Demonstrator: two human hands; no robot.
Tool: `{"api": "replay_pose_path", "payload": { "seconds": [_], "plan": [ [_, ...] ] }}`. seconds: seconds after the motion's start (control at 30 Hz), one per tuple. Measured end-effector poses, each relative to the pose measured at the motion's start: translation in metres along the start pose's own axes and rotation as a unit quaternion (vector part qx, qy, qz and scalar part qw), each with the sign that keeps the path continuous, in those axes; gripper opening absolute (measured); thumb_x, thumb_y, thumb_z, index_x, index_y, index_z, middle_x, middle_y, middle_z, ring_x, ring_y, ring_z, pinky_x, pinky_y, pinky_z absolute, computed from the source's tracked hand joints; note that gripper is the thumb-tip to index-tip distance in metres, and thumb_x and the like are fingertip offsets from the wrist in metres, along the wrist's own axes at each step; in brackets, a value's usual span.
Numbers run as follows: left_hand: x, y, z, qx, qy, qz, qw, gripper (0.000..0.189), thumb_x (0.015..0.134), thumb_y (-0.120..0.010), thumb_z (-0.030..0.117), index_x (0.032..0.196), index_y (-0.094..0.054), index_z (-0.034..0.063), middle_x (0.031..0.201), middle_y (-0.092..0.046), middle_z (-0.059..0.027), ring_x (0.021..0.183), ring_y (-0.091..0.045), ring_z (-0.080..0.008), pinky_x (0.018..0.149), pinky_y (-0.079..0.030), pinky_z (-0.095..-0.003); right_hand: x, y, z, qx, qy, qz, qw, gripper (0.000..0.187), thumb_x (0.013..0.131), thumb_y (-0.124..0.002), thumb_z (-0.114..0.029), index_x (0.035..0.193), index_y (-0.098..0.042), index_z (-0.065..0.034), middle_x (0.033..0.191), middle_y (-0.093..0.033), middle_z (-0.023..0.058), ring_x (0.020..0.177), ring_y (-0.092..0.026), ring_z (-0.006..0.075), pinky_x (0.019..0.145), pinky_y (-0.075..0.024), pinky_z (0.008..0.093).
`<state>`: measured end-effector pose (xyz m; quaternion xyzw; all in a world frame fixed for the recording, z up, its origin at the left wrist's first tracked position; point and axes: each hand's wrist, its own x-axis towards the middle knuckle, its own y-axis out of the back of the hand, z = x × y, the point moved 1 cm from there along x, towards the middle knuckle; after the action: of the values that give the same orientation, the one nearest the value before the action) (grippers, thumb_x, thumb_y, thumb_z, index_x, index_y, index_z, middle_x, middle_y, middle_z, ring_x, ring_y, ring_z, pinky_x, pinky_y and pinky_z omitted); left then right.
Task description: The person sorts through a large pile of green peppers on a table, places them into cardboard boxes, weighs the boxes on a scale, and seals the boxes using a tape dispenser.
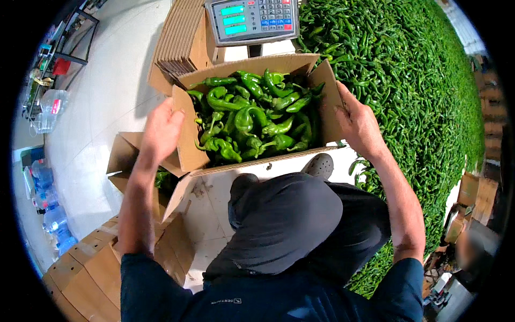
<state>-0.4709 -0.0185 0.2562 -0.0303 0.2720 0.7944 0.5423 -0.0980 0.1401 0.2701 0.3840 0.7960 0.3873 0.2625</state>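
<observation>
An open cardboard box [191,139] full of curled green peppers [245,116] is in front of me, its flaps standing outward. My left hand [163,126] grips the flap on its left side, thumb on the inner face. On the opposite side my right hand [360,120] pinches the right flap between thumb and fingers. Just beyond the box stands an electronic scale's display and keypad [253,20], lit. A second open cardboard box [124,151] with some green peppers inside is under my left forearm.
A huge heap of green peppers [402,100] covers the floor at right. Flattened cardboard boxes [181,40] stand stacked behind the box. Closed cartons [88,273] are at lower left. Plastic bottles [52,209] and a metal rack [76,58] line the far left. A blurred person [470,249] is at lower right.
</observation>
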Motion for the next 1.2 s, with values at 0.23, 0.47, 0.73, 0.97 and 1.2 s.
{"api": "replay_pose_path", "payload": {
  "seconds": [0.23,0.47,0.73,0.97,1.2],
  "plan": [
    [-0.006,-0.002,0.003,0.076,-0.073,-0.017,0.994,0.032,0.094,-0.049,0.009,0.122,-0.058,-0.0019,0.097,-0.071,-0.015,0.092,-0.067,-0.0166,0.078,-0.053,-0.0336,0.002,-0.011,0.016,-0.026,0.011,0.0,1.0,0.06,0.09,-0.053,-0.013,0.147,-0.039,-0.0048,0.08,-0.066,0.0277,0.072,-0.067,0.0433,0.069,-0.0544,0.0496],
    [-0.001,-0.02,-0.008,0.109,-0.093,0.001,0.99,0.032,0.09,-0.049,0.01,0.118,-0.058,-0.0029,0.1,-0.067,-0.0247,0.096,-0.064,-0.0372,0.082,-0.051,-0.0437,-0.001,-0.006,0.017,-0.015,0.015,0.009,1.0,0.06,0.089,-0.053,-0.014,0.147,-0.038,-0.0025,0.077,-0.065,0.0276,0.072,-0.065,0.0462,0.069,-0.0524,0.0522],
    [-0.005,-0.026,0.0,0.059,-0.093,-0.002,0.994,0.033,0.09,-0.049,0.01,0.12,-0.056,-0.0028,0.102,-0.065,-0.0299,0.098,-0.064,-0.0446,0.086,-0.049,-0.0472,0.002,-0.012,0.025,-0.051,-0.014,-0.021,0.998,0.059,0.09,-0.054,-0.015,0.145,-0.038,-0.0038,0.076,-0.065,0.0284,0.07,-0.064,0.0469,0.068,-0.0509,0.0546],
    [0.005,-0.024,-0.014,0.134,-0.054,-0.014,0.989,0.031,0.09,-0.048,0.009,0.117,-0.058,-0.0032,0.101,-0.066,-0.0272,0.096,-0.065,-0.0421,0.086,-0.049,-0.0449,-0.002,-0.001,0.009,-0.026,-0.04,-0.029,0.998,0.058,0.09,-0.054,-0.013,0.145,-0.039,-0.0022,0.077,-0.065,0.0278,0.069,-0.064,0.0454,0.067,-0.0512,0.0526],
    [-0.015,-0.029,-0.001,-0.027,-0.11,0.019,0.993,0.032,0.091,-0.05,0.011,0.116,-0.058,-0.0063,0.098,-0.067,-0.0275,0.094,-0.067,-0.0389,0.085,-0.05,-0.0434,-0.008,-0.012,0.027,-0.036,-0.01,0.008,0.999,0.059,0.091,-0.055,-0.015,0.147,-0.038,-0.0077,0.075,-0.066,0.0264,0.069,-0.065,0.046,0.068,-0.0525,0.0542]
  ]
}}
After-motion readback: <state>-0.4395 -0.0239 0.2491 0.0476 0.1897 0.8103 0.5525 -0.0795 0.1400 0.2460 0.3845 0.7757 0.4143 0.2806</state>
